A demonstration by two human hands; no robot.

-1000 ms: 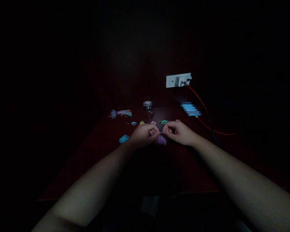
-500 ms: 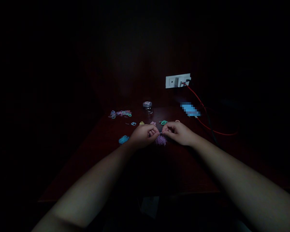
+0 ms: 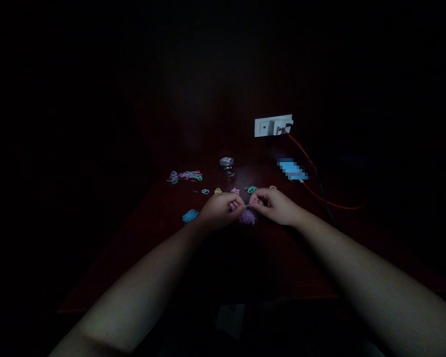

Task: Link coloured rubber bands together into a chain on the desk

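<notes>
My left hand (image 3: 223,209) and my right hand (image 3: 273,206) face each other over the dark red table, fingertips pinched close together. A tiny light strand (image 3: 247,205) shows between the two pinches; its detail is too small to make out. Just below the fingertips lies a purple bundle of strands (image 3: 248,217). A blue bundle (image 3: 190,215) sits left of my left hand, partly covered by it. Behind the hands lie small loops: blue (image 3: 205,191), yellow (image 3: 217,190), pink (image 3: 235,191), green (image 3: 251,190) and orange (image 3: 272,187).
A small lidded jar (image 3: 227,167) stands behind the loops, with a mixed pile of coloured bands (image 3: 186,176) to its left. At the back right lies a blurred bright blue device (image 3: 293,169); a red cable (image 3: 301,145) runs near it from the wall socket (image 3: 263,127).
Both hands hold nearly the same place and the same pinch. The view has shifted very slightly, and the picture is a little darker.
</notes>
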